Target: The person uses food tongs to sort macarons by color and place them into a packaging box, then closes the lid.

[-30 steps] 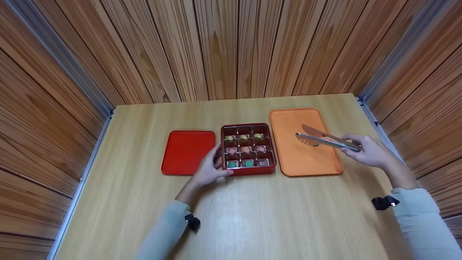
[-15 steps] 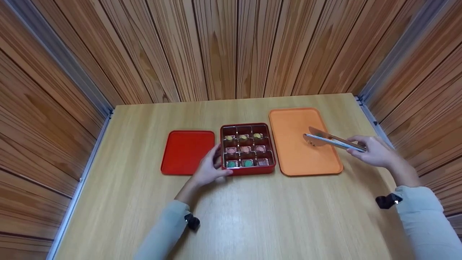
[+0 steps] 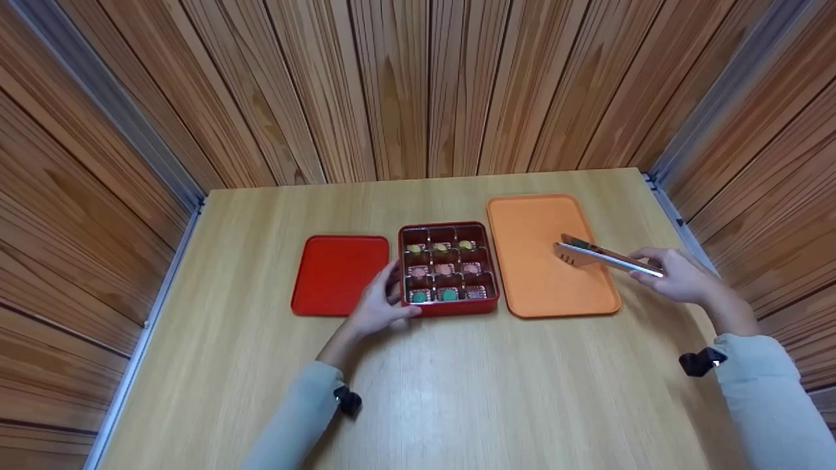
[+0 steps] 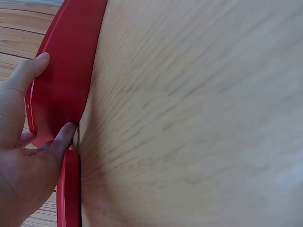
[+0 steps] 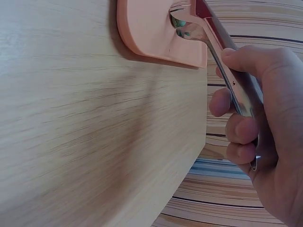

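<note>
Steel tongs (image 3: 604,256) in right hand (image 3: 673,277); left hand (image 3: 379,307) grips red box (image 3: 491,297).

Light wood-grain desk (image 3: 457,391), rectangular, matte with a soft sheen near the front. Wood-plank walls (image 3: 418,85) enclose it on three sides, boards running vertically. Grey metal strips (image 3: 111,104) mark both rear corners. Lighting even, diffuse.

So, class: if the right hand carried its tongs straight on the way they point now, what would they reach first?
The right hand aims the tongs leftward over the orange tray; beyond its edge, probably the red compartment box, though their height is unclear.
</note>
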Motion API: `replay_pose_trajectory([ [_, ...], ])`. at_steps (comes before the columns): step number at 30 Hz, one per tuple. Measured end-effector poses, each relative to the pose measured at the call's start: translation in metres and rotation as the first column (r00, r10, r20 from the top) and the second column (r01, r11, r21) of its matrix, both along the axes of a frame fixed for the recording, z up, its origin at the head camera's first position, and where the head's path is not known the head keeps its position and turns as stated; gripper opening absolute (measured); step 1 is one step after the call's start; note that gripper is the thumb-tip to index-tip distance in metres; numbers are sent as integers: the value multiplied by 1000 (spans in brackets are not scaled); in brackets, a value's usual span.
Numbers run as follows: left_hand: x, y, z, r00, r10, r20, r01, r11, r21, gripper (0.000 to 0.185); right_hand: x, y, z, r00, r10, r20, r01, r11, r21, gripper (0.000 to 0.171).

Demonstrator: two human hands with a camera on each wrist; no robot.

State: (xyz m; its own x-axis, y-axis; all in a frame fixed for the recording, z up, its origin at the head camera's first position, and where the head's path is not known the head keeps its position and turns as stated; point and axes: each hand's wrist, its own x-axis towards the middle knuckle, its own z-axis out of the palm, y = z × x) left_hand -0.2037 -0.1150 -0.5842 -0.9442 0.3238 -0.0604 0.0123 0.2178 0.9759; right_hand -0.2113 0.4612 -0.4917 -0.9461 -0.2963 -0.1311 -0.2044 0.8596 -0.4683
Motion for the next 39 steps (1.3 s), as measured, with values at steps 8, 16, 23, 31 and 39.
replay_pose_trajectory([
  [8,0,0,0,1000,2,4,-2,1000,-5,118,0,0,0,1000,29,2,-29,1000,-8,33],
  [16,0,0,0,1000,6,1,-6,1000,2,118,1,1,0,999,7,50,-6,1000,-14,33],
  [23,0,-1,-2,999,-2,-44,1,1000,-29,119,0,0,1,999,33,-7,-33,999,-36,28],
  [31,0,1,-1,1000,2,-27,-2,1000,-20,119,-2,-10,9,999,42,-9,-42,998,-36,30],
  [39,0,1,1,1000,15,1,-15,1000,-18,119,-6,-26,22,998,64,-25,-65,998,-17,31],
])
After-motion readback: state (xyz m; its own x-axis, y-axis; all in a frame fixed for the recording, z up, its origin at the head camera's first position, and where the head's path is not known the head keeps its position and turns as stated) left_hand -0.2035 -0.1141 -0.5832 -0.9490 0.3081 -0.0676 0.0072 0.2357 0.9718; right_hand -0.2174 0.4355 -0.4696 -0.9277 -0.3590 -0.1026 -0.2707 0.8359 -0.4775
